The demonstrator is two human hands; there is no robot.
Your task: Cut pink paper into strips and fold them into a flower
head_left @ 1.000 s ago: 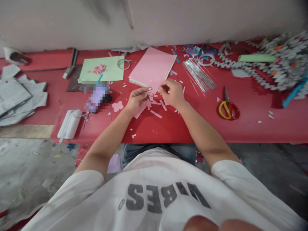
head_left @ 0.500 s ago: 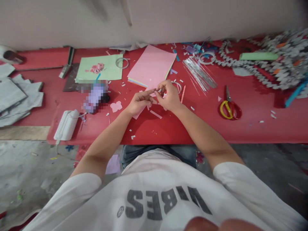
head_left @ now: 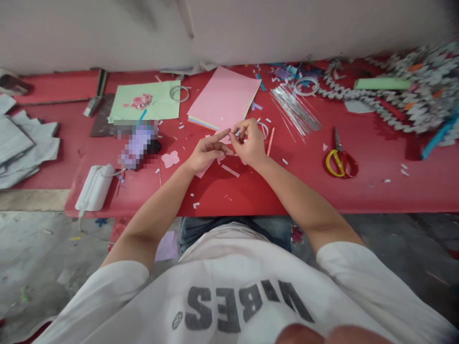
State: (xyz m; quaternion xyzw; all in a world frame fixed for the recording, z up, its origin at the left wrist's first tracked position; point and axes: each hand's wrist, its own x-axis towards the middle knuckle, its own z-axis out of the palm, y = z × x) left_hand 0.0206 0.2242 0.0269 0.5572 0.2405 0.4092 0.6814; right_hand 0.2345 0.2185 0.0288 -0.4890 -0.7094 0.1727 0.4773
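**Item 1, held:** we record a small pale slip point(head_left: 234, 134), too small for us to tell its material with certainty, pinched at the fingertips of the right hand point(head_left: 249, 143). Thumb and fingers are pressed together on it, above the red table point(head_left: 251, 193).

**Item 2, free:** the left hand point(head_left: 208, 153) sits just beside the right, index finger stretched out toward the slip and the other fingers loosely curled. We cannot see it gripping anything.

**Items near the hands:** a pink scrap point(head_left: 202, 172) lies partly under the left hand, a pink strip point(head_left: 229, 170) lies just below the hands, and a tape ring point(head_left: 263, 129) lies just past the right hand, with a thin pink stick point(head_left: 270, 141) beside it. Paper bits are scattered around them.

**Further out, we count:** a pink paper stack point(head_left: 224, 98) beyond the hands; a green sheet point(head_left: 143, 98) bearing pink scraps point(head_left: 141, 101); a pink butterfly cutout point(head_left: 170, 159); a second tape ring point(head_left: 179, 93); a bundle of clear strips point(head_left: 296, 110); yellow-and-red scissors point(head_left: 340, 162); a long grey paper chain point(head_left: 362, 98); and a white device point(head_left: 95, 187). A blurred object point(head_left: 138, 145) cannot be identified.
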